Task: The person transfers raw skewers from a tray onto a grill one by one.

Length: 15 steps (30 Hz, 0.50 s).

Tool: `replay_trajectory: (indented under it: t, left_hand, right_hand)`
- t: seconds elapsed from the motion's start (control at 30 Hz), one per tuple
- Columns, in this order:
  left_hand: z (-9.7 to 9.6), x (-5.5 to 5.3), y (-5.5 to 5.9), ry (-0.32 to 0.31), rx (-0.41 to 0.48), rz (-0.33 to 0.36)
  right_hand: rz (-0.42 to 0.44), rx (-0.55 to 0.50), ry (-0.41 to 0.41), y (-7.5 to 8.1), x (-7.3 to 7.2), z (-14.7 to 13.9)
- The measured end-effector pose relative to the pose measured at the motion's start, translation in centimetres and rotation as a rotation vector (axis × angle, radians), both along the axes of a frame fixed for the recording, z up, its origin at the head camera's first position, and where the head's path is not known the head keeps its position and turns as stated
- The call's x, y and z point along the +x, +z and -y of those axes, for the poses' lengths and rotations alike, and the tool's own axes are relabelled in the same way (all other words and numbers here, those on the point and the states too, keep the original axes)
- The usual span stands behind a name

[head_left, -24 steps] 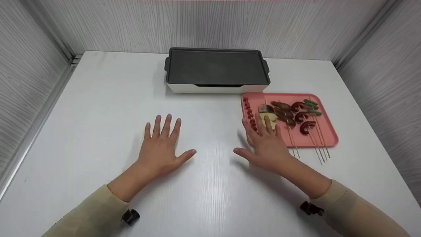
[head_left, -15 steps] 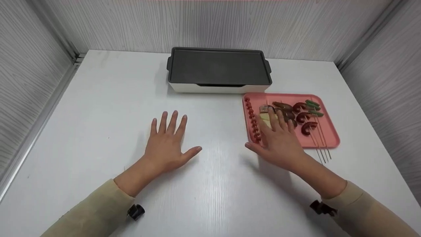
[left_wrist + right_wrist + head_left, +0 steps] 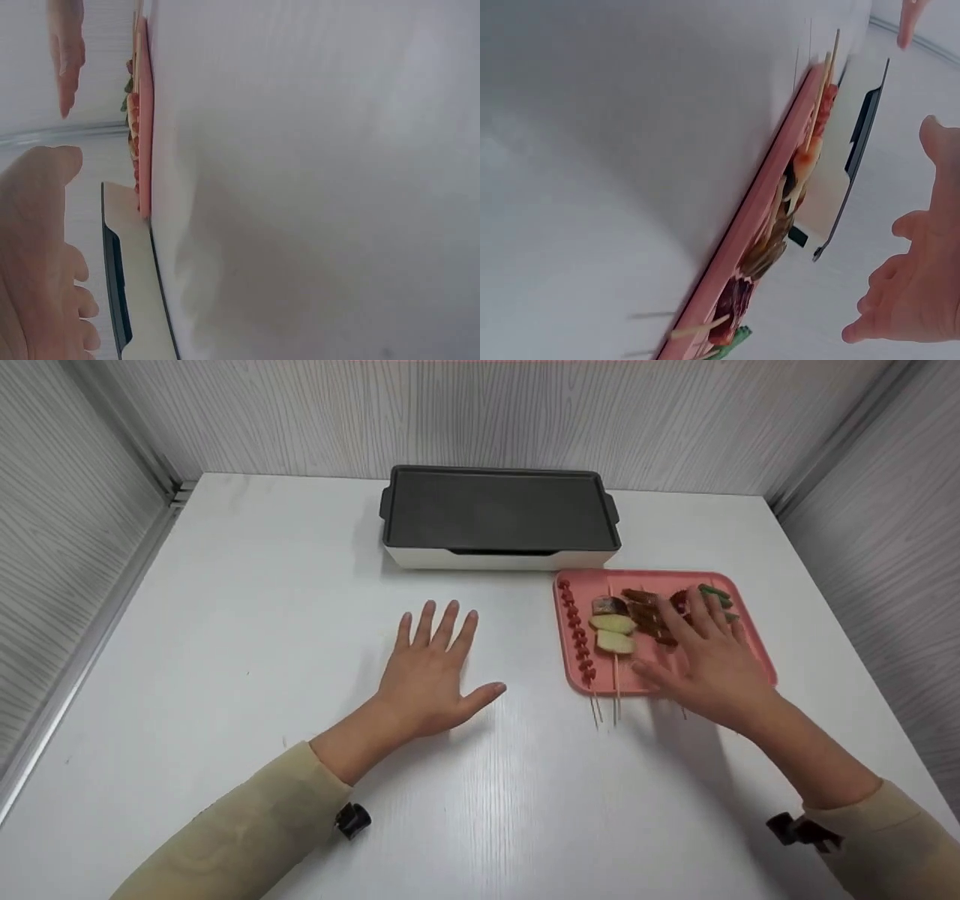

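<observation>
My left hand [image 3: 426, 686] hovers palm down over the white table, fingers spread and holding nothing. Above the right half of the pink tray [image 3: 637, 685] is my right hand [image 3: 716, 671], its fingers apart. The right wrist view shows a gap between that hand and the skewers. On the tray lie a skewer of small red pieces [image 3: 576, 634], a skewer with pale yellow slices [image 3: 615, 642] and brown meat skewers [image 3: 643, 611]. Green pieces [image 3: 715, 591] show past my right fingers, which hide most of the dark red curled pieces.
A griddle [image 3: 501, 510] with a black plate and white base stands at the back of the table [image 3: 262, 585], near the tray's back left corner. Skewer sticks overhang the tray's front edge. Grey wood-grain panels [image 3: 300, 420] enclose the back and sides.
Both hands have moved to the right. My right hand has passed from the tray's left part to its right part, uncovering the pale yellow slices and covering the dark red pieces.
</observation>
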<state>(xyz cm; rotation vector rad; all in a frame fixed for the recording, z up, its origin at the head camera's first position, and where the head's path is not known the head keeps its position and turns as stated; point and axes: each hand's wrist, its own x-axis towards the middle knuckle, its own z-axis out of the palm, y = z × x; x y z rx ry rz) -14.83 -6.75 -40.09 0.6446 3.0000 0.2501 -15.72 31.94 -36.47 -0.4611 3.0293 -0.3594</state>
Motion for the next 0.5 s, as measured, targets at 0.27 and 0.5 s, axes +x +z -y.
replay_trajectory:
  t: [0.27, 0.5]
  left_hand:
    - [-3.5, -0.5, 0.0, -0.066, -0.01, 0.009]
    - [-6.3, -0.4, -0.7, -0.138, -0.012, 0.01]
  right_hand:
    - [0.08, -0.063, -0.033, 0.0, -1.3, -5.6]
    - [0.172, -0.093, -0.084, -1.3, -2.0, -10.3]
